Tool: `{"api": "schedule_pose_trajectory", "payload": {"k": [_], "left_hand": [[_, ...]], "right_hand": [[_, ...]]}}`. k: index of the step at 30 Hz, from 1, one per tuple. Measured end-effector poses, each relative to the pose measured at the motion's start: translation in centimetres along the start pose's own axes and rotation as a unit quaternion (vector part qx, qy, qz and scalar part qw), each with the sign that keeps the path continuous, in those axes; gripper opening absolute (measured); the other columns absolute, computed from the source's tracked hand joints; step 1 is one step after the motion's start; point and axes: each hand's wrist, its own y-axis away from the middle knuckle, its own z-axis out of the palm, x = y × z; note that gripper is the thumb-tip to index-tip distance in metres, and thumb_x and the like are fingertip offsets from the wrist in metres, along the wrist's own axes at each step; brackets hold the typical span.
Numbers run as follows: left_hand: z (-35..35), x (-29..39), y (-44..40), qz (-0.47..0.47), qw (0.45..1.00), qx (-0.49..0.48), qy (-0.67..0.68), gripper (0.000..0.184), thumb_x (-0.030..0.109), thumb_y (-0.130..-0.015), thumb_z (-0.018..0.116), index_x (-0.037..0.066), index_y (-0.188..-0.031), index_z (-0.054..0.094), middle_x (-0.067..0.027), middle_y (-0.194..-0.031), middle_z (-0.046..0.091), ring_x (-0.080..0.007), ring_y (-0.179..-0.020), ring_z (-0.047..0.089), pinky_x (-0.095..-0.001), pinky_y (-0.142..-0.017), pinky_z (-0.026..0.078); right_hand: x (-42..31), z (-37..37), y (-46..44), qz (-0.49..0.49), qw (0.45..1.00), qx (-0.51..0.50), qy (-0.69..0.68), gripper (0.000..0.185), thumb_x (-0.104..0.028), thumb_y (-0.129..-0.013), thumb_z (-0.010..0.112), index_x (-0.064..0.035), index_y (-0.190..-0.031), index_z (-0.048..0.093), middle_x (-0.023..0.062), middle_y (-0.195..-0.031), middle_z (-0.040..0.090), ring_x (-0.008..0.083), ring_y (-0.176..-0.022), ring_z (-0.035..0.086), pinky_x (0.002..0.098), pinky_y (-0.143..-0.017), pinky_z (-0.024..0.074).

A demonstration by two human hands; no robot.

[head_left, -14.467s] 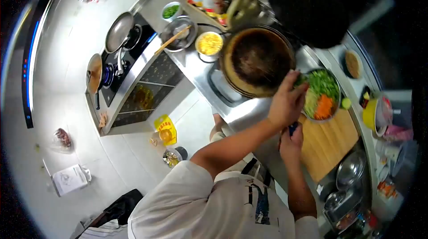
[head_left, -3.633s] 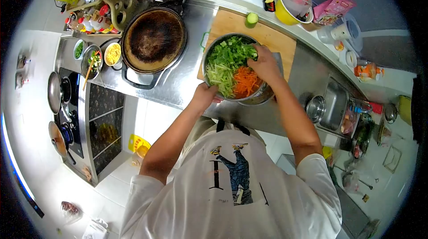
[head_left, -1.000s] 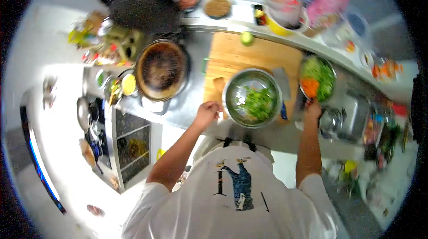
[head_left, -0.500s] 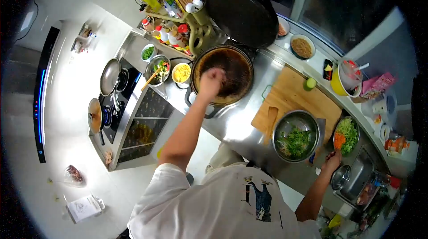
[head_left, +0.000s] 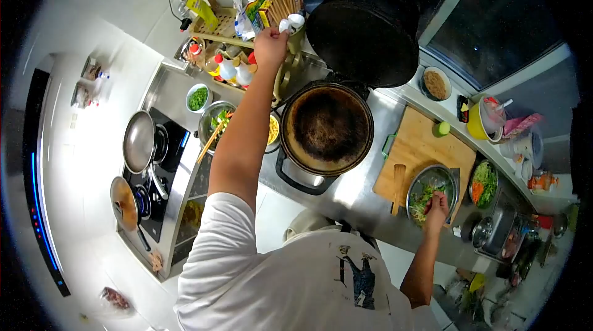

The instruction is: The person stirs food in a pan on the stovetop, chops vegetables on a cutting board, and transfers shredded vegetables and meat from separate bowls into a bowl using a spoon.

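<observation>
At the utensil holder, my left hand [head_left: 270, 48] pinches at the lower edge of a white spoon [head_left: 284, 25], one of two standing there. My right hand [head_left: 436, 208] reaches over the near right part of a steel mixing bowl [head_left: 456, 194], its fingers curled together; what they grip is too small to tell. Chopped greens [head_left: 422, 200] lie in that bowl. Beside it on the cutting board [head_left: 417, 145] rests a wooden spatula [head_left: 398, 186]. A second bowl with shredded carrot and greens [head_left: 484, 182] stands to the right.
A round dark griddle [head_left: 327, 128] with its raised lid [head_left: 364, 40] is at centre. My left arm passes over small food bowls and chopsticks [head_left: 213, 139]. Sauce bottles [head_left: 225, 70] stand on a rack. Two pans [head_left: 139, 139] [head_left: 123, 202] sit on the stove, left.
My left hand has moved from over the griddle to the white spoons. My right hand has left the carrot bowl's edge for the mixing bowl. The camera view has shifted.
</observation>
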Motion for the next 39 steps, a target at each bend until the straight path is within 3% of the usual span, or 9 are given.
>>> {"api": "schedule_pose_trajectory", "payload": {"k": [9,16,18,20,23,31,33,36,39], "left_hand": [[-2.7,1.4,-0.3,-0.004,0.971,-0.075,0.226,0.027,0.026,-0.081,0.073,0.001,-0.089,0.067,-0.0061,-0.073,0.064,-0.0124,-0.067,0.057,-0.0274,-0.063,0.046],[-9.8,5.6,4.7,0.029,0.947,0.044,0.316,0.020,0.016,-0.085,0.068,-0.003,-0.091,0.065,-0.0009,-0.073,0.063,-0.0051,-0.064,0.054,-0.0189,-0.060,0.042],[-9.4,5.6,8.0,-0.013,0.951,0.005,0.307,0.018,0.016,-0.087,0.067,-0.001,-0.087,0.065,-0.0013,-0.074,0.064,-0.0055,-0.066,0.055,-0.0196,-0.063,0.043],[-7.3,5.5,12.9,-0.075,0.923,-0.101,0.364,0.017,0.017,-0.088,0.065,0.001,-0.083,0.064,-0.0016,-0.075,0.064,-0.0066,-0.069,0.057,-0.0210,-0.066,0.045],[-3.5,6.6,21.9,-0.225,0.825,-0.251,0.453,0.017,0.018,-0.089,0.066,0.002,-0.084,0.062,-0.0025,-0.078,0.063,-0.0096,-0.071,0.060,-0.0240,-0.068,0.049],[3.6,9.7,32.6,-0.322,0.756,-0.382,0.423,0.016,0.016,-0.088,0.066,0.001,-0.087,0.059,-0.0019,-0.076,0.060,-0.0111,-0.066,0.059,-0.0247,-0.065,0.051],[6.4,10.5,33.2,-0.291,0.751,-0.440,0.397,0.026,0.027,-0.095,0.055,0.002,-0.089,0.059,-0.0041,-0.081,0.059,-0.0126,-0.066,0.059,-0.0260,-0.062,0.050],[12.3,13.3,32.3,-0.261,0.777,-0.418,0.392,0.033,0.031,-0.094,0.053,0.000,-0.103,0.055,-0.0062,-0.088,0.059,-0.0147,-0.067,0.060,-0.0268,-0.061,0.051],[20.4,15.6,28.4,-0.268,0.787,-0.417,0.367,0.049,0.038,-0.091,0.057,0.000,-0.119,0.046,-0.0122,-0.103,0.058,-0.0210,-0.079,0.063,-0.0313,-0.070,0.053]], "right_hand": [[0.3,4.1,2.4,0.043,0.997,-0.066,-0.008,0.010,-0.018,-0.095,0.052,-0.0101,-0.098,0.057,0.0002,-0.063,0.050,0.0086,-0.046,0.043,0.0242,-0.041,0.0335],[-2.4,10.4,5.2,-0.031,0.983,-0.169,0.068,0.012,-0.022,-0.094,0.055,-0.0100,-0.097,0.057,-0.0047,-0.063,0.047,0.0051,-0.051,0.040,0.0212,-0.045,0.0320],[-3.8,12.9,6.3,-0.064,0.967,-0.245,0.003,0.017,-0.018,-0.093,0.057,-0.0081,-0.106,0.057,-0.0039,-0.073,0.050,0.0049,-0.060,0.045,0.0206,-0.052,0.0375],[-3.7,15.3,6.6,-0.188,0.942,-0.255,0.110,0.054,-0.009,-0.087,0.064,-0.0084,-0.135,0.042,0.0048,-0.115,0.054,0.0134,-0.096,0.053,0.0246,-0.073,0.0484],[-6.5,17.1,7.8,-0.175,0.922,-0.297,0.176,0.072,-0.015,-0.084,0.066,-0.0114,-0.145,0.026,0.0173,-0.127,0.050,0.0235,-0.108,0.054,0.0339,-0.082,0.0490],[-2.8,9.4,6.7,-0.224,0.930,-0.197,0.213,0.026,-0.011,-0.088,0.052,-0.0037,-0.113,0.057,0.0189,-0.106,0.060,0.0348,-0.094,0.059,0.0371,-0.079,0.0475],[-1.6,6.8,4.7,-0.257,0.919,-0.177,0.239,0.024,-0.014,-0.090,0.052,-0.0046,-0.111,0.058,0.0188,-0.097,0.061,0.0320,-0.085,0.061,0.0378,-0.073,0.0480],[-3.0,3.8,2.1,-0.139,0.966,-0.144,0.165,0.020,-0.014,-0.096,0.051,-0.0008,-0.107,0.060,-0.0001,-0.077,0.060,0.0054,-0.065,0.044,0.0223,-0.059,0.0393],[-6.1,0.9,-0.7,-0.114,0.971,-0.121,0.171,0.023,-0.019,-0.097,0.050,-0.0020,-0.108,0.061,-0.0036,-0.074,0.056,0.0039,-0.062,0.039,0.0209,-0.054,0.0345]]}}
